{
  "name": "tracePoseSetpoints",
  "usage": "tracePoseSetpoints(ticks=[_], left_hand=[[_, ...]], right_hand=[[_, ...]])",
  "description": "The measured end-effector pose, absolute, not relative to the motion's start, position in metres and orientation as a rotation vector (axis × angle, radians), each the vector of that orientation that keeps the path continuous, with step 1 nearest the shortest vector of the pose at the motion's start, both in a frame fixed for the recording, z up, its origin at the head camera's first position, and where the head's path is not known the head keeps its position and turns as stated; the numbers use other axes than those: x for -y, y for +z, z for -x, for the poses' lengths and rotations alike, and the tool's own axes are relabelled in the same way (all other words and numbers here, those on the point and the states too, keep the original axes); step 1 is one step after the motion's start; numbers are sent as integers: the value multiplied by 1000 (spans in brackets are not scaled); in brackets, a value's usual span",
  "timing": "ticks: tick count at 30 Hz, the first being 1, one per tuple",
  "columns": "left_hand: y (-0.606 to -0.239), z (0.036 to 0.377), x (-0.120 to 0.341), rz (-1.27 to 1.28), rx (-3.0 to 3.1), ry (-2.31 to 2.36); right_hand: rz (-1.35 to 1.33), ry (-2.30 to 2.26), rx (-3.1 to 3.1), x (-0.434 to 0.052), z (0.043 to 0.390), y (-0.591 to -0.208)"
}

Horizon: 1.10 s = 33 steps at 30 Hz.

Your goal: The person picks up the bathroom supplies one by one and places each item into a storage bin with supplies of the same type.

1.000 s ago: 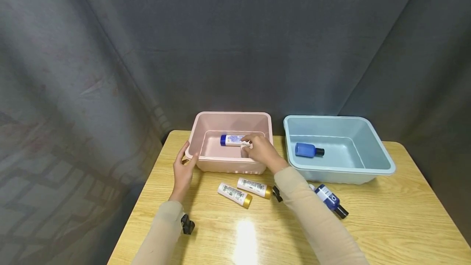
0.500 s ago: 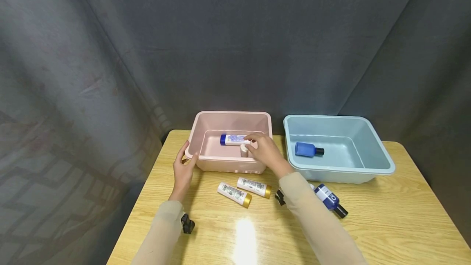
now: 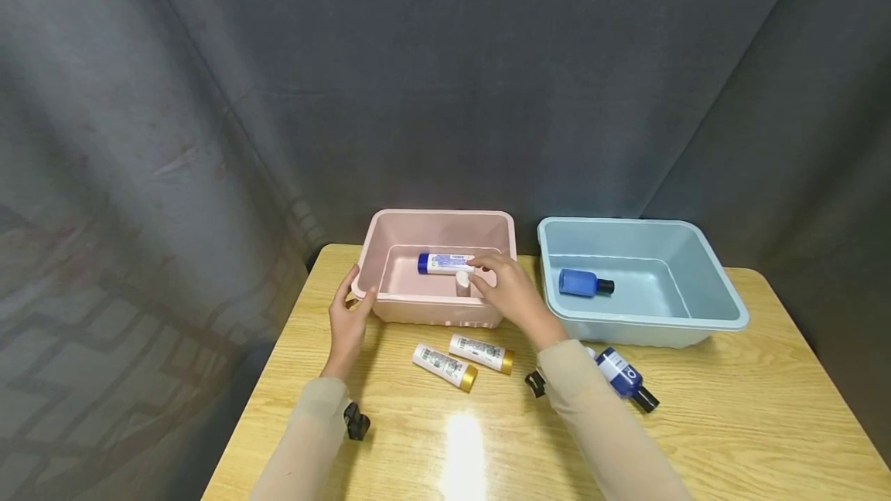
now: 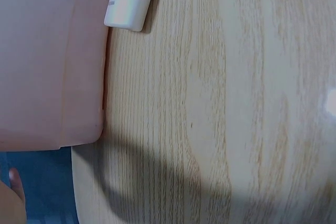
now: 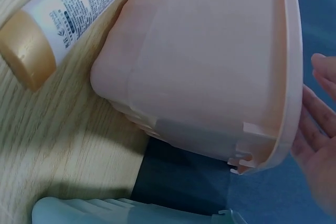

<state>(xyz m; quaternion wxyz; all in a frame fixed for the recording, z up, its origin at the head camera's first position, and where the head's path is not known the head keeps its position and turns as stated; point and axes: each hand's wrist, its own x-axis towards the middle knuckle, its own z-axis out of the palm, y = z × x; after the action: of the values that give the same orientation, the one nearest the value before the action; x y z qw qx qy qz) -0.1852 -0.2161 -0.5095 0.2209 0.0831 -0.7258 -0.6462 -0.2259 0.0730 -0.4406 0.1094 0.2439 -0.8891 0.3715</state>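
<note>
The left hand rests with relaxed, straight fingers against the near left corner of the pink bin, which stands on the desk. The right hand hovers over the bin's right half, fingers loosely spread and holding nothing, just beside a small white bottle that stands upright inside. A blue-capped tube lies flat behind that bottle. Two gold-capped tubes lie on the desk in front of the bin. To the right, a blue bin holds one blue bottle; another blue bottle lies before it.
</note>
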Motion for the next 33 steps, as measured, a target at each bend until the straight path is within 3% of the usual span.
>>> tracePoseSetpoints(ticks=[7,20,33], left_hand=[[-477,169,205,-209,2056,-1772],[-473,167,204,-224,2029,-1796],[-506,184,215,-251,2008,-1800]], right_hand=[[-716,1115,2607,-77,217,-437],[-733,1106,2551,-77,201,-430],[-740,1129,2435,-76,182,-427]])
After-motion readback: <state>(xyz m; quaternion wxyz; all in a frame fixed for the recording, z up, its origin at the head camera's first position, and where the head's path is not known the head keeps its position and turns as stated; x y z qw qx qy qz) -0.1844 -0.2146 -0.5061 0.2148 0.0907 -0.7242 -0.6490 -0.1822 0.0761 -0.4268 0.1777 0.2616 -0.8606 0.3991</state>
